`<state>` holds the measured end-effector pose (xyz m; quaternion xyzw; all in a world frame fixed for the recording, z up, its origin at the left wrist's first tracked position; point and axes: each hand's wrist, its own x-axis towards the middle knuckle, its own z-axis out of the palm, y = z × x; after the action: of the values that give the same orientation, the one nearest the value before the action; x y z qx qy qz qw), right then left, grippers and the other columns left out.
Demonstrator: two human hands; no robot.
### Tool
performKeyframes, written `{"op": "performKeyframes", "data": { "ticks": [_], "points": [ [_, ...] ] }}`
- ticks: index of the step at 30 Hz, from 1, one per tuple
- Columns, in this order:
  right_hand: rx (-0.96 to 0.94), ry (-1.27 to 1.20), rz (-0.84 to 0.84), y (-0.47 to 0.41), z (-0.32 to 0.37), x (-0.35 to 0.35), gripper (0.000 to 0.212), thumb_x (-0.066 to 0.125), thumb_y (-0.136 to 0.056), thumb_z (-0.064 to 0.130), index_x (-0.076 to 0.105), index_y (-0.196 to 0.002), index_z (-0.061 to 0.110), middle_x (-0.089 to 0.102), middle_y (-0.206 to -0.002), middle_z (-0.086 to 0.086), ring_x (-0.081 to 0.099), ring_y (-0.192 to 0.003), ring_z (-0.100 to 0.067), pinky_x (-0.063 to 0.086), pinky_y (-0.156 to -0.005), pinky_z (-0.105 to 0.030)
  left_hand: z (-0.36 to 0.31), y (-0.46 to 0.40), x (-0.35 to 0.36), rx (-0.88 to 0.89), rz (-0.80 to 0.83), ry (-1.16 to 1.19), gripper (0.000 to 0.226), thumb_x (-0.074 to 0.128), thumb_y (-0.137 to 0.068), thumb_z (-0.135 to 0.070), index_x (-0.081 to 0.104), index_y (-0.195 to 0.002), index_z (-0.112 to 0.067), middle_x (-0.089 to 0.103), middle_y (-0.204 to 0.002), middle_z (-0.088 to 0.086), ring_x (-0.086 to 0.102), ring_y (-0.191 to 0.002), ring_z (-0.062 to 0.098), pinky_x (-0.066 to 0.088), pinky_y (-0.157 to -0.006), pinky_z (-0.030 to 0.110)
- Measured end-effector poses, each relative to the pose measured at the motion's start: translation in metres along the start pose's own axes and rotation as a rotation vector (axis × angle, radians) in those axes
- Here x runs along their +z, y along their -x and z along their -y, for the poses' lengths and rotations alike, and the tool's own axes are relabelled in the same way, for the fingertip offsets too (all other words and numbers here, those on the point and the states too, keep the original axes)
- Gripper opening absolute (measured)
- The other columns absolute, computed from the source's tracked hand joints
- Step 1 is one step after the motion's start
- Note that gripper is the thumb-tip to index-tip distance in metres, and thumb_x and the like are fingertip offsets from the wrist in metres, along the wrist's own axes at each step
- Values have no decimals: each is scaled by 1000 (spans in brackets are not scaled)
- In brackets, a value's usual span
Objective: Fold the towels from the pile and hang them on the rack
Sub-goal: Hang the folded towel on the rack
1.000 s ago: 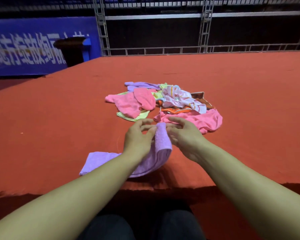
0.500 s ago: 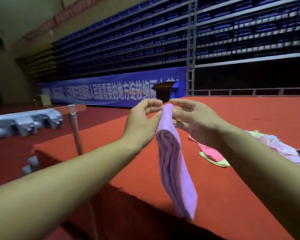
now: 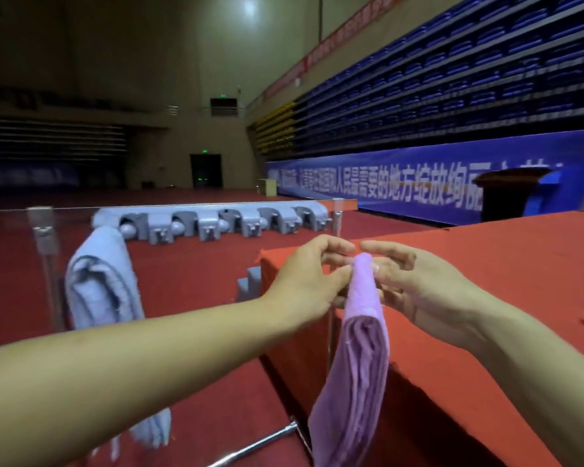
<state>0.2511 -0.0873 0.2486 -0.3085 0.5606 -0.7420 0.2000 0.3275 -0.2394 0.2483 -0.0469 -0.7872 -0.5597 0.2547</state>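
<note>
Towel (image 3: 358,358), purple, folded, hangs centre from my fingertips: left hand (image 3: 309,284) & right hand (image 3: 408,281) both pinch its top. Rack (image 3: 182,207) far left w/ blue towel (image 3: 102,284) on it.

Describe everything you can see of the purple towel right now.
The lilac terry-cloth towel is folded into a long narrow strip of several layers and hangs straight down. Its top edge is pinched between the left hand and right hand, in front of the red-covered table corner. The lower end runs out of the picture. It is not yet on the metal rack.
</note>
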Motion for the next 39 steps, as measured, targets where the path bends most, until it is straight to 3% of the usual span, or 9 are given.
{"op": "performKeyframes", "data": {
  "ticks": [6, 9, 12, 15, 20, 25, 29, 34, 39],
  "points": [
    [8, 86, 193, -32, -28, 82, 49, 76, -75, 11, 60, -122, 14, 73, -98, -9, 63, -85, -19, 37, -76, -37, 5, 32, -87, -72, -111, -203, 19, 67, -91, -6, 58, -102, -20, 69, -91, 3, 58, -49, 9, 49, -51, 22],
    [3, 13, 299, -44, -37, 122, 44, 71, -78, 7, 60, -120, 12, 71, -93, -8, 64, -76, -14, 46, -73, -27, 1, 56, -126, -58, -181, -327, 20, 71, -89, -13, 60, -101, -24, 70, -84, -4, 59, -62, 9, 51, -62, 31],
    [24, -40, 419, -50, -47, 161, 36, 63, -87, 1, 60, -121, 11, 68, -88, -6, 65, -73, -11, 52, -68, -22, -4, 87, -158, -76, -217, -336, 18, 68, -90, -12, 61, -106, -17, 70, -91, 10, 60, -74, 9, 54, -75, 30],
    [25, 0, 487, -55, -50, 201, 35, 62, -90, 0, 59, -123, 13, 69, -92, -6, 65, -79, -14, 52, -70, -24, -10, 113, -184, -112, -284, -267, 17, 66, -91, -9, 61, -106, -9, 66, -95, 17, 60, -72, 6, 51, -65, 18],
    [64, 94, 548, -64, -46, 251, 34, 63, -91, 2, 59, -122, 16, 61, -89, -7, 55, -73, -16, 45, -62, -24, -20, 134, -223, -243, -409, 144, 19, 58, -90, 5, 55, -106, -5, 59, -75, 4, 51, -46, 3, 40, -42, 12],
    [78, 279, 494, -90, -23, 277, 31, 64, -91, 4, 61, -119, 17, 66, -84, -2, 58, -53, -6, 46, -51, -20, -30, 113, -272, -240, -462, 4, 19, 49, -94, 8, 55, -95, -10, 54, -50, -9, 44, -35, 0, 34, -37, 12],
    [90, 410, 456, -133, 3, 287, 31, 68, -88, 4, 62, -117, 12, 70, -92, -8, 62, -76, -18, 50, -73, -33, -28, 74, -302, -236, -436, -154, 18, 59, -92, 2, 62, -90, -16, 60, -70, -3, 54, -58, 7, 44, -59, 21],
    [12, 557, 379, -178, 5, 304, 31, 69, -89, 8, 62, -119, 14, 67, -101, -9, 60, -70, -12, 44, -56, -22, -6, 32, -333, -257, -489, -172, 16, 61, -92, -3, 63, -91, -19, 61, -78, -3, 55, -67, 8, 45, -62, 20],
    [-228, 851, 264, -211, -23, 319, 37, 71, -87, 20, 60, -122, 22, 66, -105, 0, 63, -91, -17, 51, -73, -27, 30, 15, -348, -281, -569, -71, 17, 62, -91, -2, 63, -87, -18, 62, -80, 0, 55, -70, 11, 44, -62, 23]
  ]
}}
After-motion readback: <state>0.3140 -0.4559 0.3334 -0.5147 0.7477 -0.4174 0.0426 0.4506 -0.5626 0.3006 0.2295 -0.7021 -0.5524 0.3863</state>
